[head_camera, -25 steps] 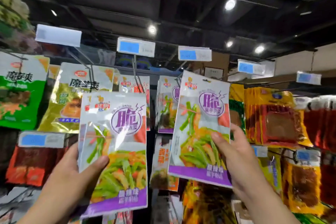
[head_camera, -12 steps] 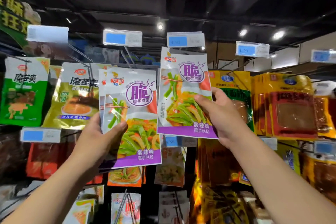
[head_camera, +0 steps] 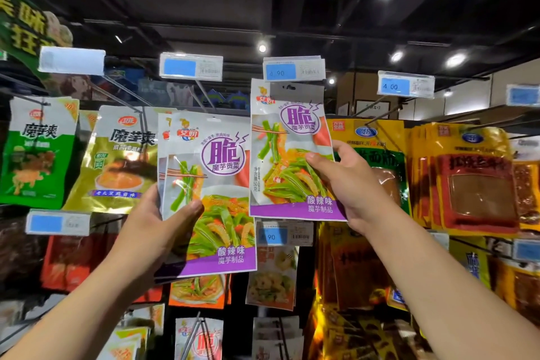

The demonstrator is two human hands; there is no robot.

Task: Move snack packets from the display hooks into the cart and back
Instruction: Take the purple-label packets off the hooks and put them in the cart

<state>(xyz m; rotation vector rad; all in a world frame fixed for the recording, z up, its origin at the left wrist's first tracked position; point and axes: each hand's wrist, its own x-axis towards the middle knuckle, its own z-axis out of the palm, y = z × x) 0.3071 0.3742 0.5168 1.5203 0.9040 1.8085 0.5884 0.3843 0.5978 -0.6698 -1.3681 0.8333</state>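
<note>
Both forearms reach up from 7 and 5 o'clock, raised higher than a second ago, and the packets have climbed with them toward the top row, so this reads as the return leg: stock going back on the hooks. The cart is out of view.

The left hand, at 8 o'clock, grips a small stack of purple packets by its left edge. The thumb lies across the front; the fingers behind are hidden. The stack is upright and hangs from no hook.

The right hand, at 3 o'clock, pinches a single purple packet at its right edge, thumb in front and fingers behind. It has lifted this packet the most. The packet's hang hole now sits just under the 4.90 price tag at 12 o'clock. Whether the hole is already on the hook I cannot tell, since the tag covers the tip.

Behind, gold packets hang at 9 o'clock and yellow packets at 3.
</note>
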